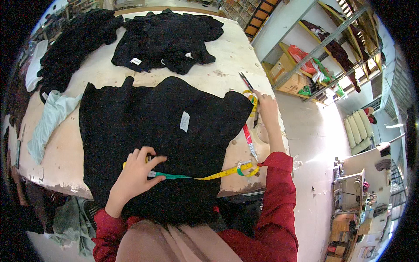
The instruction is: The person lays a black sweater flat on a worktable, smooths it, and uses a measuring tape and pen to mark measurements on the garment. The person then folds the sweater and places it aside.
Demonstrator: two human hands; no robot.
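A black knitted cloth piece (pixel 144 118) with a small white label (pixel 185 122) lies spread over the table and hangs down its near edge. My left hand (pixel 137 174) rests on its lower left part, fingers spread, over a tape measure (pixel 218 174). That tape runs right in green and yellow to a curled end near my right sleeve. My right hand (pixel 267 107) is at the cloth's right corner with its fingers curled. Beside those fingers are a yellow loop of tape and a slim dark pointed tool (pixel 245 80); what they grip is hidden.
More black garments (pixel 168 39) lie at the far side, with another dark pile (pixel 78 43) at far left. A pale cloth (pixel 52 122) lies on the table (pixel 235 48) at left. Metal shelving (pixel 301 56) with boxes and bags stands beyond the right edge.
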